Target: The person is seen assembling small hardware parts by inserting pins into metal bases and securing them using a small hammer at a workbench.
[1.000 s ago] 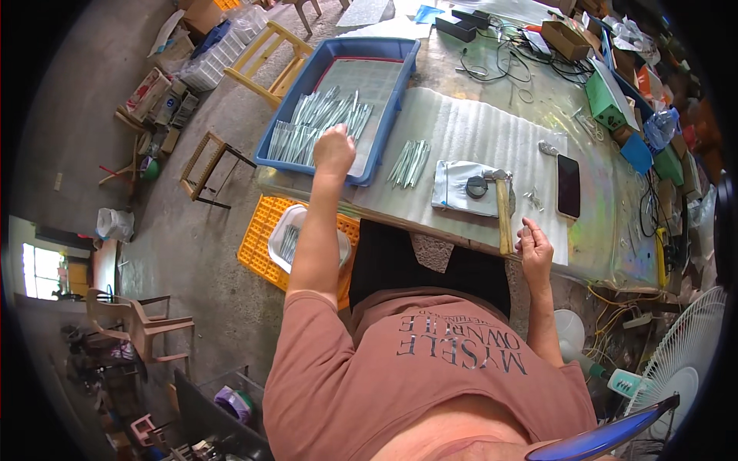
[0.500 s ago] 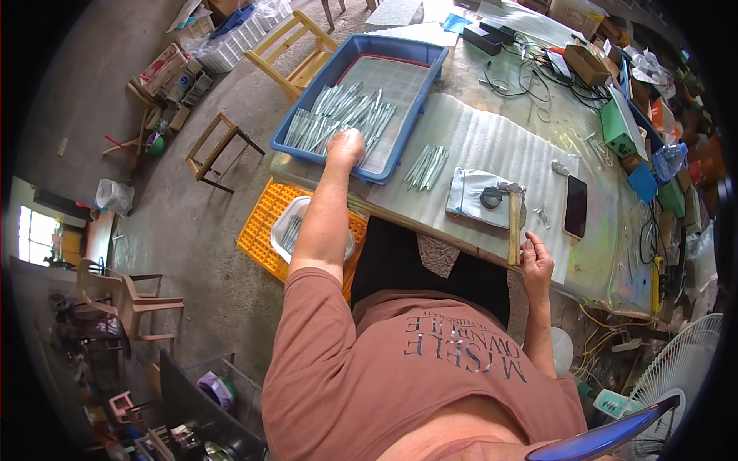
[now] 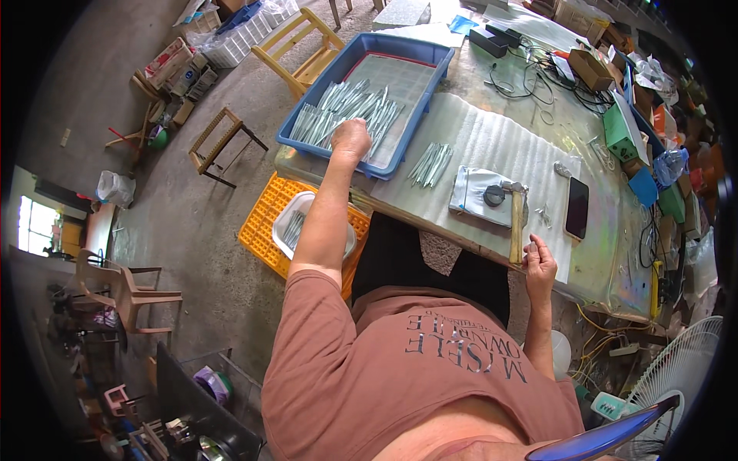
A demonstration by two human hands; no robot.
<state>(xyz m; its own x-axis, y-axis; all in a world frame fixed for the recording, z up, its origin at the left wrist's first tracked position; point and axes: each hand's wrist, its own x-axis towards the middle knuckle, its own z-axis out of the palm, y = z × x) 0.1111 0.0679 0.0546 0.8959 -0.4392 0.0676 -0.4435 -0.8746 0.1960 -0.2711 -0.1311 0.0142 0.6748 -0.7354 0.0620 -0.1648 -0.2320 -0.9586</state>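
My left hand is over the near part of a blue plastic tray, at a pile of thin silvery metal rods. Its fingers curl down and inward, and what they grip is hidden. My right hand rests at the table's front edge with fingers loosely apart and nothing visible in them. Close beside it lies a hammer, its wooden handle toward me and its head on a flat silvery block with a round dark piece. A smaller bunch of rods lies between tray and block.
White foam sheet covers part of the table. A phone and small metal bits lie at right. Cables and boxes crowd the far right. Below left, a white tub with rods sits on an orange crate.
The whole view has shifted slightly. My left hand stays at the rods in the tray, turned a little. My right hand keeps its place beside the hammer handle.
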